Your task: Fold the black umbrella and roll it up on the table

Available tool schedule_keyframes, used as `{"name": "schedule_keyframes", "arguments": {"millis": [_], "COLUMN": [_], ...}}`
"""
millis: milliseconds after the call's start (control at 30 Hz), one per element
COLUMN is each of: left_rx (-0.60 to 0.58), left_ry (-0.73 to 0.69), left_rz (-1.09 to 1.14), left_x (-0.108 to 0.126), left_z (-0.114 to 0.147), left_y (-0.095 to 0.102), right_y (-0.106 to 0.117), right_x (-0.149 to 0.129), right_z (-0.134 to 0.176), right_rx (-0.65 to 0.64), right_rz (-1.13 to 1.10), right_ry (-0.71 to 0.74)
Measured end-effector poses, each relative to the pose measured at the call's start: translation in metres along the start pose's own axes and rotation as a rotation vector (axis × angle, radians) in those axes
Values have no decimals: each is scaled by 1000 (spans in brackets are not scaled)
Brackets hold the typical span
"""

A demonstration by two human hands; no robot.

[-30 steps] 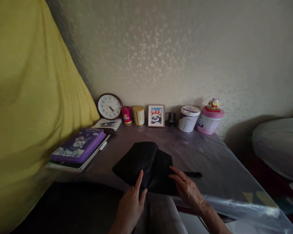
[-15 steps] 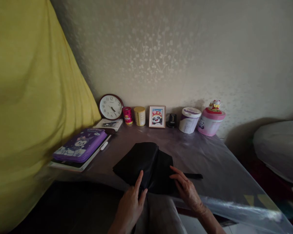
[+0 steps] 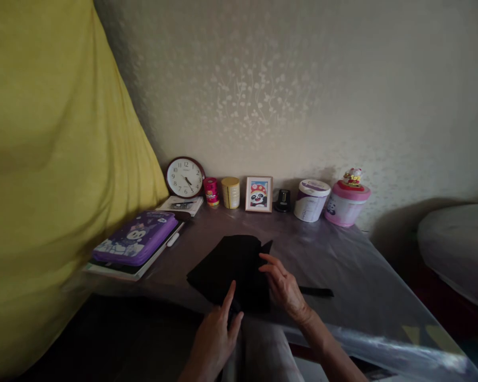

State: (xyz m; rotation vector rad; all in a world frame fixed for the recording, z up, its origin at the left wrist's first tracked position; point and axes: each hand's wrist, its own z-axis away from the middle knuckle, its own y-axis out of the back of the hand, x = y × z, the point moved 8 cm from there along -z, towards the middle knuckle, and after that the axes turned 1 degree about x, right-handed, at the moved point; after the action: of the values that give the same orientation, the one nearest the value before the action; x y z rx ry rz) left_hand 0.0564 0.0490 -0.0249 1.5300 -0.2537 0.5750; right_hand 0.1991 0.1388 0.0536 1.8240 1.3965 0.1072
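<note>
Left grip (image 3: 215,335) spread at the near edge of the folded black cloth (image 3: 229,262), forefinger and thumb apart, right grip (image 3: 286,293) curled at its right side, whether pinching cannot be told, cloth on the table (image 3: 338,252), mostly ahead of both.

Bare left hand (image 3: 216,331) and right hand (image 3: 283,286) show slender, tapering fingers (image 3: 228,298), with fine creases about the right wrist (image 3: 304,313). The right forearm (image 3: 327,342) is uncovered. Between the arms, pale grey cloth, apparently a trouser leg (image 3: 266,350), appears dimly lit.
</note>
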Motion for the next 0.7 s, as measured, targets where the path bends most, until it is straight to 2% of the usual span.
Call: {"name": "schedule_keyframes", "arguments": {"millis": [167,400,533,700], "left_rx": [7,-21,20,84], "left_ry": [-16,-3,42,0], "left_rz": [-37,-78,21,183], "left_x": [-2,-5,-9,-3], "left_z": [-1,-3,-1,3], "left_y": [-2,-5,-3,5], "right_y": [-26,-63,-72,-77], "right_x": [-15,-21,-23,-25], "right_z": [-26,-44,-49,-51], "right_rx": [-61,-153,-191,-207], "right_rz": [32,115,161,191], "right_ry": [73,157,196,216]}}
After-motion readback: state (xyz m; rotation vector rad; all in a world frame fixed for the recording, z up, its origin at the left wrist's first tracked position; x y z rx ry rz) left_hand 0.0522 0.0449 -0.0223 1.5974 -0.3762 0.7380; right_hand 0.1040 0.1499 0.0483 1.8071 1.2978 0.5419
